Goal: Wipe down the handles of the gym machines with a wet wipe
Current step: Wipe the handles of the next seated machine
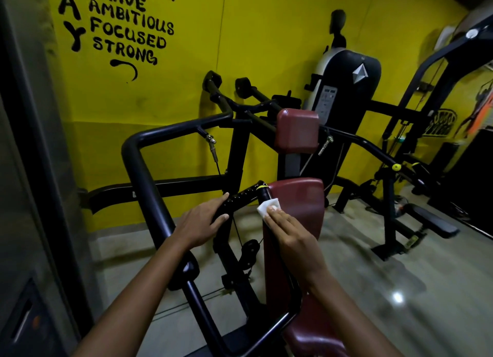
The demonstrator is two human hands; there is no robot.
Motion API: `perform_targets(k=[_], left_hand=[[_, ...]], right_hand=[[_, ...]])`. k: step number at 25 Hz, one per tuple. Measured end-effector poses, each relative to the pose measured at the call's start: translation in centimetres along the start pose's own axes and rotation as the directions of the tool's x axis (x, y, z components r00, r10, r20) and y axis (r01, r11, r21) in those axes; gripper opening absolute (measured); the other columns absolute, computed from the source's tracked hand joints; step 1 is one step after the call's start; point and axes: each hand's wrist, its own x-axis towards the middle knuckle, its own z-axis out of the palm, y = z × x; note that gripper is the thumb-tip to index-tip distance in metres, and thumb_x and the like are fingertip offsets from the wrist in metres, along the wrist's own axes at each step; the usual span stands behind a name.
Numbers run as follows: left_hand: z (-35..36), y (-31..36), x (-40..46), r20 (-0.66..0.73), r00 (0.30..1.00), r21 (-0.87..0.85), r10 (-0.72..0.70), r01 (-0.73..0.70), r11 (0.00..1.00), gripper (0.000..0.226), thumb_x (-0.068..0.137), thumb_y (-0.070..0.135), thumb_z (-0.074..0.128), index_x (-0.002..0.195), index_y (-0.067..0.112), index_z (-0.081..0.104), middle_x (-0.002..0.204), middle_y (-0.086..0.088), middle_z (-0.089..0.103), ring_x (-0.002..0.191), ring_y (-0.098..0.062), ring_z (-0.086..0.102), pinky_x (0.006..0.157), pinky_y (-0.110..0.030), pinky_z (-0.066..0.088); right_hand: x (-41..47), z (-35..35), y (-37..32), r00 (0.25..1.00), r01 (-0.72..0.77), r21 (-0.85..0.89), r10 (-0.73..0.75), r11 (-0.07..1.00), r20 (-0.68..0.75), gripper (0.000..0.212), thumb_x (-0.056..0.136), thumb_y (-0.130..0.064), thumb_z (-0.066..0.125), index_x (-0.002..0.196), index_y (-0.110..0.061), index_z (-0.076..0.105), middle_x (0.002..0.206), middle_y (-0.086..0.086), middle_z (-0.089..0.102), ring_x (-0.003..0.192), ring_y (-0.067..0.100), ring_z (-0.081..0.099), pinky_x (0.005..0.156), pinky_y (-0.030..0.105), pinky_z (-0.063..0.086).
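We are partway through the first machine, by our reckoning: our right hand (289,228) presses one folded white wet wipe (268,206) against the black handle bar (244,195), just below its bend and right beside the upper edge of the maroon back pad (296,210). The fingers lie fairly straight over the wipe, pinning it flat to the bar; whether the thumb hooks round behind we cannot tell. Our left hand (204,224) wraps the same handle lower down, thumb on one side and fingers on the other, steadying it.

We judge the short stretch near the bend to be the part in hand. Nothing shows a wet sheen we could trust, so what is already clean we cannot say. Left to do, as we see it: the large looped black arm (138,167) at the left edge of this machine, the two padded grips (213,80) up near the yellow wall (266,36), and the matching arm on the far side.

Counted: one wipe, two hands, two maroon pads on this machine, two padded grips, and at least two more machines behind, the weight stack tower (352,84) and a cable frame (440,63) at the right edge
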Motion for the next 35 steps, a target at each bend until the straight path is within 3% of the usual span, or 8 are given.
perform_targets(k=[4,11,16,20,22,26,32,35], left_hand=[[-0.1,0.1,0.0,-0.002,1.0,0.024,-0.003,0.003,1.0,0.058,0.098,0.042,0.04,0.15,0.034,0.015,0.149,0.005,0.039,0.13,-0.021,0.044,0.086,-0.034,0.045],[-0.3,0.4,0.0,0.0,1.0,0.029,-0.015,0.015,0.999,0.058,0.098,0.041,0.04,0.15,0.034,0.015,0.151,0.005,0.036,0.131,-0.021,0.043,0.087,-0.034,0.044],[-0.2,0.3,0.0,-0.006,1.0,0.022,0.002,-0.002,1.0,0.058,0.098,0.042,0.04,0.15,0.034,0.015,0.15,0.005,0.037,0.129,-0.021,0.045,0.085,-0.033,0.044],[-0.1,-0.2,0.1,0.014,0.999,0.002,0.042,-0.042,0.999,0.062,0.092,0.051,0.032,0.15,0.033,0.017,0.148,0.005,0.04,0.128,-0.02,0.047,0.086,-0.033,0.046],[-0.1,0.0,0.2,-0.001,0.999,-0.008,0.048,-0.048,0.999,0.059,0.096,0.046,0.038,0.15,0.032,0.018,0.149,0.005,0.039,0.13,-0.019,0.045,0.088,-0.032,0.045],[-0.2,0.1,0.0,-0.008,0.999,0.001,0.038,-0.038,0.999,0.058,0.098,0.042,0.04,0.15,0.032,0.017,0.15,0.006,0.036,0.133,-0.018,0.041,0.091,-0.032,0.043],[0.0,-0.1,0.2,-0.007,0.998,-0.032,0.058,-0.058,0.998,0.058,0.098,0.038,0.042,0.15,0.03,0.018,0.149,0.004,0.039,0.133,-0.019,0.042,0.094,-0.03,0.041],[-0.2,0.0,0.0,-0.014,0.998,-0.009,0.063,-0.063,0.998,0.058,0.097,0.043,0.039,0.15,0.03,0.018,0.15,0.004,0.038,0.133,-0.019,0.041,0.093,-0.03,0.041]], right_hand=[[-2.0,-0.6,0.2,1.0,0.021,0.038,-0.021,0.999,-0.007,0.041,0.085,-0.005,0.042,0.121,-0.004,0.061,0.127,0.012,0.06,0.116,0.023,0.059,0.093,0.03,0.051],[-3.4,-0.8,-0.5,0.999,-0.03,0.068,0.033,0.997,-0.032,0.038,0.086,-0.008,0.043,0.118,-0.003,0.064,0.125,0.012,0.061,0.114,0.022,0.06,0.089,0.031,0.054],[2.4,0.6,0.0,0.989,-0.148,0.161,0.151,0.976,-0.007,0.047,0.069,0.01,0.067,0.114,-0.002,0.066,0.12,0.015,0.064,0.106,0.028,0.064,0.084,0.037,0.056],[4.1,0.2,0.9,0.982,-0.178,0.276,0.189,0.944,-0.013,0.05,0.065,0.014,0.068,0.112,-0.004,0.067,0.116,0.014,0.066,0.1,0.027,0.066,0.084,0.036,0.056],[4.2,-0.1,1.2,0.959,-0.245,0.38,0.281,0.892,-0.042,0.046,0.07,0.01,0.066,0.113,-0.004,0.066,0.115,0.012,0.067,0.103,0.021,0.065,0.091,0.033,0.053],[5.3,-0.4,0.5,0.867,-0.419,0.594,0.496,0.687,0.037,0.035,0.08,0.0,0.065,0.114,-0.006,0.066,0.109,0.007,0.069,0.096,-0.003,0.059,0.084,0.004,0.043],[3.6,-0.4,1.3,0.8,-0.554,0.585,0.574,0.593,0.176,0.037,0.08,0.005,0.057,0.114,-0.009,0.066,0.107,0.004,0.07,0.092,-0.012,0.057,0.077,-0.003,0.04],[4.5,-0.5,0.8,0.781,-0.55,0.623,0.606,0.557,0.147,0.035,0.082,0.001,0.06,0.114,-0.01,0.066,0.105,-0.001,0.07,0.091,-0.01,0.059,0.077,-0.001,0.042]])
